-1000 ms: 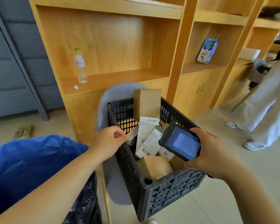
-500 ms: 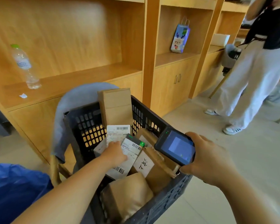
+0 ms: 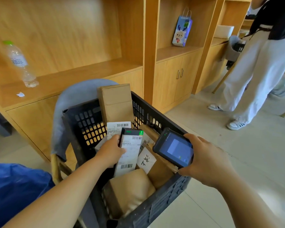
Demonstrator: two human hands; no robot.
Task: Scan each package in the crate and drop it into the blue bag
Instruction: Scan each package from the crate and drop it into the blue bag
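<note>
Black slatted crate (image 3: 155, 209) on a grey chair (image 3: 69, 99), packed with parcels. Left hand (image 3: 111, 149) in over the crate's left edge, thumb and fingers curled round a flat package (image 3: 130, 150) with dark edges, a green corner mark and a white barcode label; package held at a tilt near the middle of the crate, label facing up. Right hand (image 3: 206, 160) wrapped round a dark scanner (image 3: 174, 148) over the crate's right edge, blue screen lit and turned upward, small green light at its top corner, just beside the held package but not touching it. At the crate's far edge, a tall brown box (image 3: 116, 102) standing upright and rising above the rim, a second white label leaning below it. At the near edge, a tan padded parcel (image 3: 130, 186). Between that and the scanner, a brown carton (image 3: 156, 171) with a handwritten white sticker. Blue bag (image 3: 15, 186) at lower left, beside the chair and apart from the crate. Behind, a wooden shelf unit (image 3: 72, 74) with a clear water bottle (image 3: 19, 63) and a scrap of paper at its left end, a printed gift bag (image 3: 182, 30) in the next bay, a white box (image 3: 224, 31) farther right. At right, a person in white trousers (image 3: 257, 71) standing on the tiled floor.
</note>
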